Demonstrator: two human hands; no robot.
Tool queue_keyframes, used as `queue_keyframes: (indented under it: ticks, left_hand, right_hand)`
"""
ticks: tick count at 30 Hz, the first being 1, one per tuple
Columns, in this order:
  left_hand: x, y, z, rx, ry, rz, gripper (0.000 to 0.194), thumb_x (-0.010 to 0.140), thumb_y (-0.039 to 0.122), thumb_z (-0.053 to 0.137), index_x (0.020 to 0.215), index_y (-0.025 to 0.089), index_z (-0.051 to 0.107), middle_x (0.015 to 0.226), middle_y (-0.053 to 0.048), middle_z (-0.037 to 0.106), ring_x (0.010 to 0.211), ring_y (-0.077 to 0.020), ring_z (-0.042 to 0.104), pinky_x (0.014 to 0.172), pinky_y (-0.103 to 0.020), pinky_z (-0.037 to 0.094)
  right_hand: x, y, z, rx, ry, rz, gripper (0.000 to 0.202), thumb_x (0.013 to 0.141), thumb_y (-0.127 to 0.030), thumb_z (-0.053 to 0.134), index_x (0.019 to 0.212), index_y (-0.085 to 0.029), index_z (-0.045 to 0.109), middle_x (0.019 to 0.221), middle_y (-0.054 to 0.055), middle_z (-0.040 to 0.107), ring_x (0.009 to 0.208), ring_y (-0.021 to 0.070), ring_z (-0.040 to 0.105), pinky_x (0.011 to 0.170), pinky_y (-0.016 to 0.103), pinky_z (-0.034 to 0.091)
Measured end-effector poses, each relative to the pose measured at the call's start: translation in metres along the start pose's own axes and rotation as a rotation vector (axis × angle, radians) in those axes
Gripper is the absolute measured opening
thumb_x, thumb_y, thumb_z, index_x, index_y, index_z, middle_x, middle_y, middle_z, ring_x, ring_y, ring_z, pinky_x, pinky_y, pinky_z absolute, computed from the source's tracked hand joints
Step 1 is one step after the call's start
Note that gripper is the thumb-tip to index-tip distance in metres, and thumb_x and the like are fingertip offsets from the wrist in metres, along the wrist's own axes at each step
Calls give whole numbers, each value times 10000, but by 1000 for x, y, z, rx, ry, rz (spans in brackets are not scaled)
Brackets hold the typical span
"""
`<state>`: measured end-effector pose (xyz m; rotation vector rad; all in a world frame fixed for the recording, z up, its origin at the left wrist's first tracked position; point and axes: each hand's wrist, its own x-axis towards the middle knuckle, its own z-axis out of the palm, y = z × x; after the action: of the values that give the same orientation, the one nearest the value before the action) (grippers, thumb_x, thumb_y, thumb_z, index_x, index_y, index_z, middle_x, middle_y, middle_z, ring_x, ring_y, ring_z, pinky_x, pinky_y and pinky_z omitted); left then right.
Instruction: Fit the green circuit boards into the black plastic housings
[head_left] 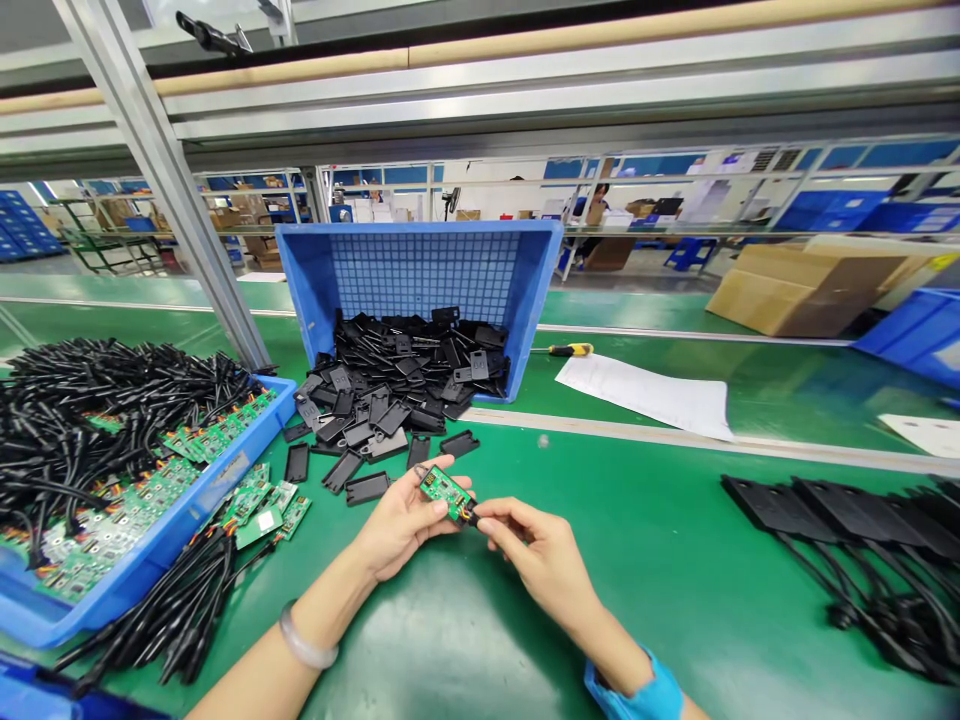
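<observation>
The head camera looks forward (and down), green bench close.

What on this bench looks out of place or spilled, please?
The bin of black cases lies on its side, some spilling onto the bench; that looks odd, though perhaps deliberate. A screwdriver lies loose beside the paper. The board in the left hand shows no visible damage.
</observation>
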<state>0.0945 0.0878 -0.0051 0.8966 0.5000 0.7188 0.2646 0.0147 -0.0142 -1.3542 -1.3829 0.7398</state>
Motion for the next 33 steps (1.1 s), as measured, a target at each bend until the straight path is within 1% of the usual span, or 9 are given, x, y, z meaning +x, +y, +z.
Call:
queue_keyframes:
  ticks: [3, 7, 9, 12, 17, 22, 28, 31, 33]
  left_hand:
    - [0, -3, 2, -3, -2, 11, 506, 704, 234, 754, 1162, 176, 549, 1154, -131, 630, 1058, -260, 600, 901, -399, 464]
    - [3, -11, 7, 6, 115, 79, 367, 760, 344, 699, 1042, 146, 575, 1033, -123, 680, 1006, -239, 627, 895, -377, 464]
    - [4, -15, 9, 39, 184, 109, 362, 756, 376, 695, 1002, 147, 561, 977, -113, 694, 955, -231, 646, 860, -364, 480]
    - [6, -19, 11, 103, 224, 144, 385, 751, 397, 693, 999, 156, 525, 948, -105, 700, 906, -224, 662, 821, -359, 499]
    - [6, -20, 12, 164, 254, 196, 405, 756, 415, 678, 1013, 166, 489, 930, -97, 702, 894, -217, 667, 790, -334, 508]
    - [4, -22, 14, 192, 249, 230, 387, 773, 417, 657, 1006, 174, 465, 923, -93, 700, 883, -223, 671, 767, -338, 516]
    - [2, -25, 15, 160, 228, 208, 363, 791, 404, 641, 1015, 188, 455, 936, -87, 701, 875, -215, 671, 774, -338, 512]
    - [1, -24, 17, 122, 229, 190, 373, 778, 408, 654, 1009, 187, 462, 920, -87, 703, 870, -219, 672, 773, -341, 509]
    - [0, -23, 19, 114, 239, 201, 375, 773, 413, 656, 1004, 189, 463, 915, -84, 703, 872, -222, 671, 770, -343, 509]
  right_hand:
    - [0, 0, 3, 7, -14, 33, 201, 802, -362, 585, 826, -185, 678, 577, -3, 627, 497, 129, 569, 494, 223, 451]
    - [0, 1, 10, 52, -39, 100, 234, 791, -417, 595, 810, -188, 638, 605, 4, 622, 504, 131, 579, 450, 216, 452]
    - [-1, 2, 14, 83, -49, 138, 273, 778, -459, 601, 806, -189, 616, 613, 5, 615, 509, 134, 584, 419, 208, 447]
    - [-2, 3, 17, 113, -71, 181, 308, 761, -493, 610, 805, -189, 587, 605, -5, 593, 516, 134, 588, 427, 210, 465]
    - [-2, 6, 15, 98, -73, 208, 298, 736, -463, 649, 814, -198, 538, 573, -26, 584, 522, 140, 593, 499, 233, 483]
    - [0, 6, 14, -9, -152, 180, 323, 783, -440, 581, 601, -173, 586, 502, -12, 573, 468, 117, 518, 476, 218, 401]
    - [-3, 6, 20, 17, -76, 131, 308, 768, -406, 596, 578, -164, 599, 499, -18, 555, 473, 104, 452, 475, 214, 351]
    - [-3, 8, 21, -9, -42, 123, 322, 765, -430, 602, 578, -168, 598, 490, -23, 542, 462, 101, 431, 455, 212, 328]
    - [-1, 9, 21, 0, -53, 137, 355, 765, -464, 596, 566, -170, 587, 479, -19, 545, 452, 103, 438, 451, 215, 338]
